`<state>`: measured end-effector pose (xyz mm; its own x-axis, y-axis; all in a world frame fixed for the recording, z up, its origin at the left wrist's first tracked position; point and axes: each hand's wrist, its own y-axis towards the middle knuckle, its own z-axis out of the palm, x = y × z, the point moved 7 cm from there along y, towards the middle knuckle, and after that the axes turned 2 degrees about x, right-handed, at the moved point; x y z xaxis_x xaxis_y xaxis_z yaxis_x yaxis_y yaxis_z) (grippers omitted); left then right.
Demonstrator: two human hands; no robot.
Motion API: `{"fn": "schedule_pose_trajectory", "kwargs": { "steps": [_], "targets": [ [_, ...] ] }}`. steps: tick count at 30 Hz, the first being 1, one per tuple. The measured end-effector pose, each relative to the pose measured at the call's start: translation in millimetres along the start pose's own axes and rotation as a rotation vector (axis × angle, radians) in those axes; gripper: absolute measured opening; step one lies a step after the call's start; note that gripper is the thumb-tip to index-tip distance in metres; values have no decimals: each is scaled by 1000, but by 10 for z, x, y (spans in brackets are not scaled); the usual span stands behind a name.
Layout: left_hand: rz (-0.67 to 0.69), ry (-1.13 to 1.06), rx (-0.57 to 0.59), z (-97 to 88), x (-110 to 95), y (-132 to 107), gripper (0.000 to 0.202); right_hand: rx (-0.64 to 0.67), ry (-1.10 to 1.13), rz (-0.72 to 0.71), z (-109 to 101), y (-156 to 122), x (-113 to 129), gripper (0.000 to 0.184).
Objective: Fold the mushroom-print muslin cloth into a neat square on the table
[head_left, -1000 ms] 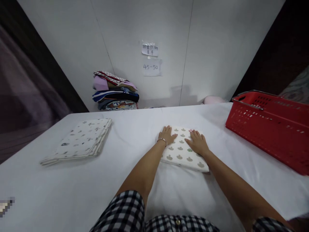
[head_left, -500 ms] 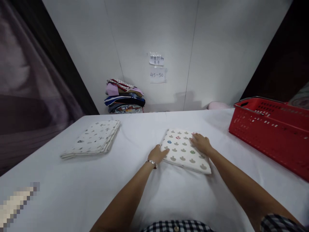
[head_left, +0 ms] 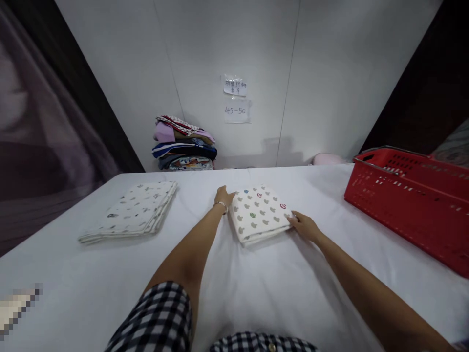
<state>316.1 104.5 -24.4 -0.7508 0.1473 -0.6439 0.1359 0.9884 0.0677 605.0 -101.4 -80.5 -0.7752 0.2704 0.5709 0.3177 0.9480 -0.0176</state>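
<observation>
Folded mushroom-print cloth lies on the white-covered desk, its near right corner pinched by the right hand; the left hand touches the far left corner, its grip unclear. Uneven pulling could skew the stacked layers, and a pinch catching only the top one might unfold it.

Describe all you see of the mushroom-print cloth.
The cloth is white, apparently soft fabric, printed with grey-beige mushroom shapes, a few outlined in blue, red and green. Folded into a flat, four-sided bundle, it shows layers along its near edge, which angles away rightward. It appears to lie on the white tabletop; the left hand touches its far left corner, the right hand its right edge.
</observation>
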Motion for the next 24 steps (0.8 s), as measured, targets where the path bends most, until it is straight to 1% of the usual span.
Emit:
{"fn": "schedule_pose_trajectory", "kwargs": {
  "steps": [1,3,5,7,9,10,12,14,17,18,19,21,23,24],
  "targets": [
    [56,35,31,63,-57,-62,51,-10,47,-1,20,-22,-3,55],
    [207,89,84,227,-206,-340,48,-50,124,30,24,-25,-29,57],
    [366,149,153,421,-356,-740,53,-85,170,74,1,9,-45,59],
    [527,217,213,576,-470,-1140,62,-68,165,84,-6,50,-5,53],
    [642,295,266,666,-488,-1429,69,-19,129,67,10,47,80,44],
    [684,331,280,676,-462,-1516,70,2,106,57,21,15,128,41],
    [756,388,301,640,-362,-1598,70,22,60,37,50,-122,215,40],
    [829,416,323,550,-238,-1613,68,38,51,15,97,-333,281,40],
    [922,407,349,376,-95,-1626,67,129,132,-29,201,-674,339,39],
    [937,392,347,320,-71,-1636,67,131,146,-43,200,-761,348,38],
    [942,372,342,271,-61,-1649,66,99,136,-57,168,-825,355,36],
    [929,314,318,194,-75,-1677,55,-48,70,-105,33,-896,400,33],
    [903,253,268,136,-110,-1698,38,-183,16,-203,-84,-927,526,33],
    [891,233,243,117,-126,-1708,30,-211,3,-273,-102,-934,619,32]
  ]
}}
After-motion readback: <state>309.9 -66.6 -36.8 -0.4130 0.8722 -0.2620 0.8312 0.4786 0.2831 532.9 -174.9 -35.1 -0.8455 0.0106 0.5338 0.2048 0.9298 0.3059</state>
